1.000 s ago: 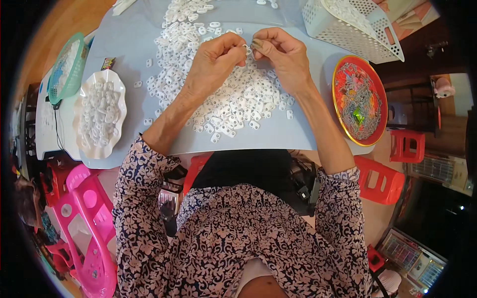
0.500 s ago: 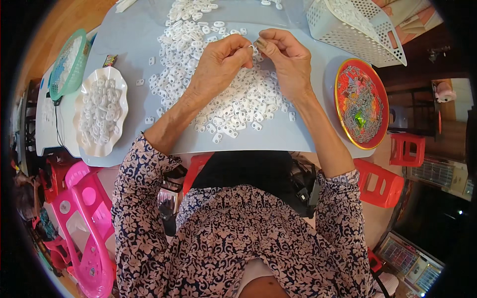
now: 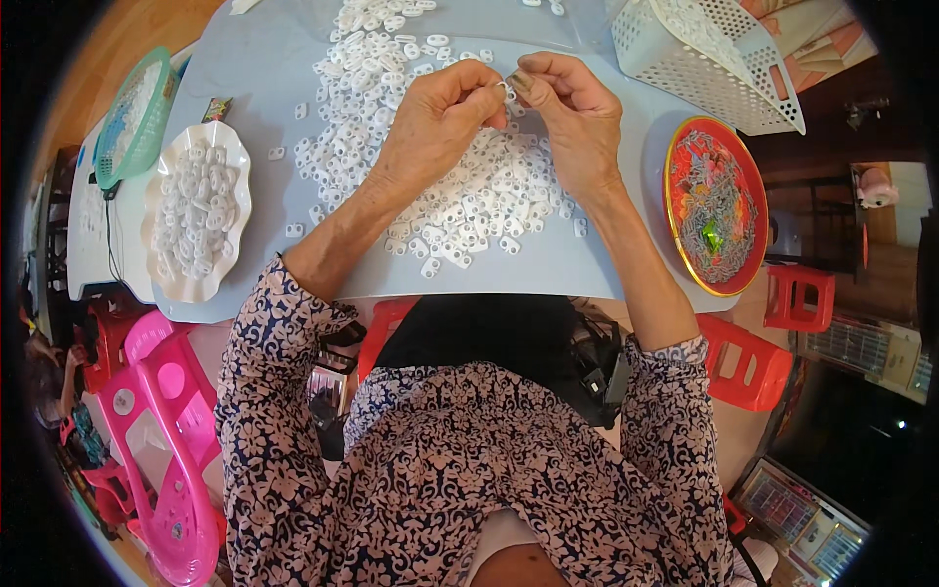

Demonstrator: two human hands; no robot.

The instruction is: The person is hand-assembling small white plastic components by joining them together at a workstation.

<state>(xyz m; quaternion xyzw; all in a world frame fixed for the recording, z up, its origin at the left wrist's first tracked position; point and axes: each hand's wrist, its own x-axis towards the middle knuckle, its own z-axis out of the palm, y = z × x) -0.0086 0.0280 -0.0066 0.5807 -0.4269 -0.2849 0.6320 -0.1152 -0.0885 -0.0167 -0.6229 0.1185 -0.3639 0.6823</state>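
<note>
Pinching a small white piece between thumb and forefinger, head view: left hand. Right hand has its thumb and forefinger drawn together just beside that piece; its grip is hidden, so cannot tell whether it holds the same piece or something smaller. Both wrists raised over the table, fingertips nearly meeting, presumably to steady so small an item from two sides. Loose white pieces heaped below and between the forearms, extending beyond the left hand; likely put there for a short pick-up reach. Left of left hand: scalloped white dish bearing similar white pieces; further out, green basket with pale contents. Right of right hand: red gold-rimmed tray of slender grey pieces, probably sited so the right hand reaches it without crossing the heap. Beyond right hand: perforated white basket, holding more white items, perhaps kept outside the working area as bulk stock.
</note>
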